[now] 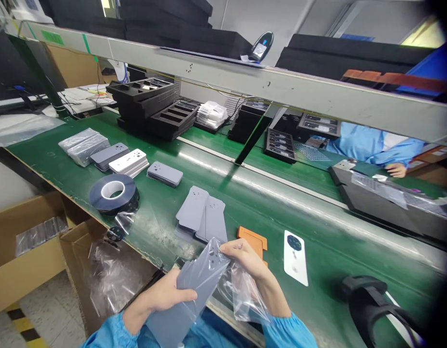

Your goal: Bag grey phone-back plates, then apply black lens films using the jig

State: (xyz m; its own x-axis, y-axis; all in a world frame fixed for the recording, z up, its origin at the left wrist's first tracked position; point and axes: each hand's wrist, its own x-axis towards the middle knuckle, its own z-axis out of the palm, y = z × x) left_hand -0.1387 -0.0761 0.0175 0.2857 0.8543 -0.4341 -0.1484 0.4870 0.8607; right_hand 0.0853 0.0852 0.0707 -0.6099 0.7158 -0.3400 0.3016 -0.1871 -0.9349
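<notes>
My left hand (pixel 168 292) is wrapped around a fanned bunch of grey phone back panels (pixel 197 285), thumb across the front. Clear film glints over them. At their top corner, near the camera holes, my right hand (pixel 245 256) pinches the clear film; whether it also grips a panel I cannot tell. Crumpled clear plastic (pixel 247 299) hangs below my right wrist. Just beyond my hands, two overlapping piles of grey panels (pixel 194 208) lie on the green bench (pixel 252 208). An orange holder (pixel 252 239) is partly behind my right hand, with a white phone back panel (pixel 295 258) to its right.
A big tape roll (pixel 113 193) sits at the bench's left edge. Behind it are more panel stacks (pixel 165 173) and wrapped bundles (pixel 84 145). Cardboard boxes (pixel 23 251) stand below left. A black strap-like object (pixel 371 304) lies right. A co-worker's hand (pixel 396 169) shows across the bench.
</notes>
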